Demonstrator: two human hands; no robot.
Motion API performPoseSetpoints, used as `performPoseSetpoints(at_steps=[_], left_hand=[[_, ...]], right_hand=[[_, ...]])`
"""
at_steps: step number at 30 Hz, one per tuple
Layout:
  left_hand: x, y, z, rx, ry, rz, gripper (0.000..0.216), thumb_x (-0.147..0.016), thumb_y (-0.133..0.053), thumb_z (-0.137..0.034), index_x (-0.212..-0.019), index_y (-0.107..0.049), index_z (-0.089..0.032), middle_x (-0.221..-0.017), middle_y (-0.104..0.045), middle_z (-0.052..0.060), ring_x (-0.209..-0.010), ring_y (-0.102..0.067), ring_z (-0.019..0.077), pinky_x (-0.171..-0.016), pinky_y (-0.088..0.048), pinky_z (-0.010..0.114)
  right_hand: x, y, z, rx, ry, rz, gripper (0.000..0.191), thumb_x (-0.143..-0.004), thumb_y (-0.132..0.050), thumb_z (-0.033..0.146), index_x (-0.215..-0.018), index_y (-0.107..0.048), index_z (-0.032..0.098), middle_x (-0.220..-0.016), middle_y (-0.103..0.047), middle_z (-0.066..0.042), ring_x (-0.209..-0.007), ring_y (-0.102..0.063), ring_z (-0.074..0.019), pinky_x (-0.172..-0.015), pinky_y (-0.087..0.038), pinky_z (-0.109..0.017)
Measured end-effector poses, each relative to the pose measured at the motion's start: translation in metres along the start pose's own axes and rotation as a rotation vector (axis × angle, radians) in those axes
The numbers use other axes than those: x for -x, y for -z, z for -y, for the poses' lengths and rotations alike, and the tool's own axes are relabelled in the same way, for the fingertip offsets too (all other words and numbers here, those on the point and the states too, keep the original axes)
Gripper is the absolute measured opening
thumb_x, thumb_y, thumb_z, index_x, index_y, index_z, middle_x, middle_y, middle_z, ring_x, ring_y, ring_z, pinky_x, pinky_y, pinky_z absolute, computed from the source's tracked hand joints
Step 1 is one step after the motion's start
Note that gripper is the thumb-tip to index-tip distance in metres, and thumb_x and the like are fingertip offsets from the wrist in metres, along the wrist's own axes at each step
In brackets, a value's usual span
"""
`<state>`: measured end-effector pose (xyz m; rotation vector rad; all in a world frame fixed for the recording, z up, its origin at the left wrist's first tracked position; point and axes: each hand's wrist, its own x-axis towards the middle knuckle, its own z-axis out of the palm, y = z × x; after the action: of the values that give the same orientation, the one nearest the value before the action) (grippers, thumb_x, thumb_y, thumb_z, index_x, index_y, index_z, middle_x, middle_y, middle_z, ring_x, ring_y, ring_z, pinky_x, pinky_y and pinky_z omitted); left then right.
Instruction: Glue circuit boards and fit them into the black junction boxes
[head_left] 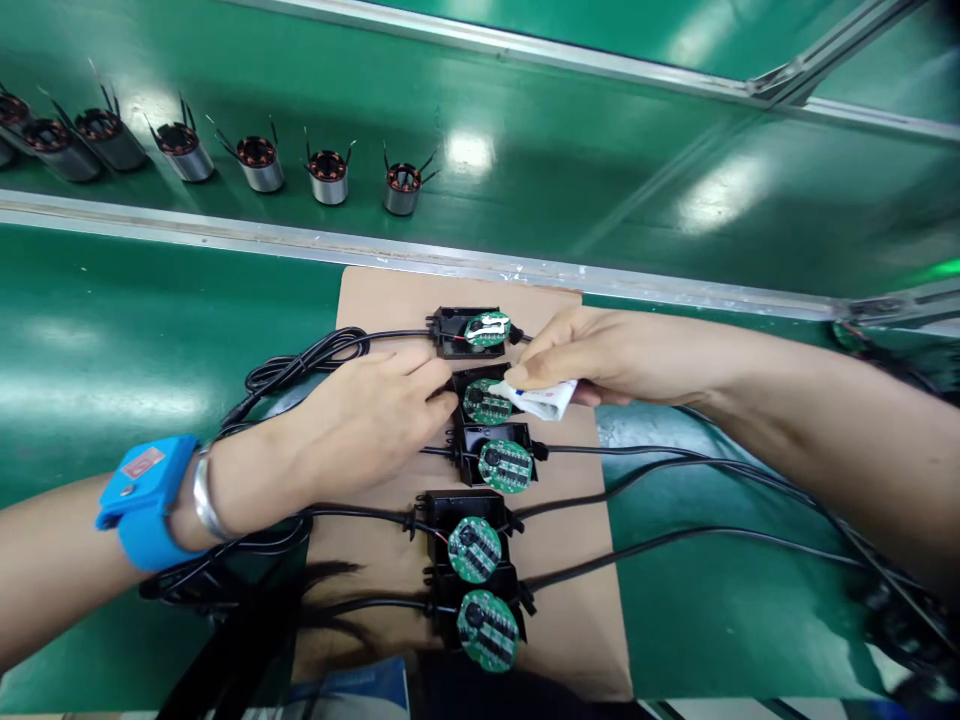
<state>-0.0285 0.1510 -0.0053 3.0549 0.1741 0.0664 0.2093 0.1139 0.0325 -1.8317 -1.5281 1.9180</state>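
Note:
Several black housings with round green circuit boards lie in a column on a brown cardboard sheet, each with black cables running out left and right. My left hand, with a blue wrist strap, pinches the left side of the second housing from the top. My right hand grips a small white tube whose tip touches that housing's green board. The top board carries a white blob.
A row of several silver motor stators with copper windings stands on the green conveyor belt beyond a metal rail. Bundled black cables lie left of the cardboard and more cables trail right. A blue object sits at the bottom edge.

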Motion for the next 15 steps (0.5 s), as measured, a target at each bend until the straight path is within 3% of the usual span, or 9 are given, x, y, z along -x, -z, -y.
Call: performPoseSetpoints(at_steps=[7, 15], left_hand=[[0.026, 0.014, -0.031, 0.150, 0.068, 0.042, 0.026, -0.091, -0.049, -0.016, -0.106, -0.070, -0.014, -0.101, -0.066, 0.010, -0.092, -0.060, 0.0235, -0.074, -0.052, 0.035], [0.032, 0.010, -0.029, 0.108, 0.079, -0.051, 0.026, -0.089, -0.047, -0.012, -0.102, -0.070, -0.013, -0.096, -0.065, 0.010, -0.089, -0.060, 0.0236, -0.074, -0.051, 0.035]], right_hand=[[-0.018, -0.010, 0.006, 0.093, -0.092, 0.062, 0.045, -0.075, -0.070, 0.052, -0.049, -0.059, 0.016, -0.039, -0.041, 0.003, -0.035, -0.030, -0.0047, -0.034, -0.018, -0.021], [-0.021, -0.015, 0.008, 0.154, -0.119, 0.095, 0.049, -0.084, -0.064, 0.054, -0.052, -0.060, 0.017, -0.039, -0.041, 0.002, -0.033, -0.029, -0.0046, -0.033, -0.018, -0.021]])
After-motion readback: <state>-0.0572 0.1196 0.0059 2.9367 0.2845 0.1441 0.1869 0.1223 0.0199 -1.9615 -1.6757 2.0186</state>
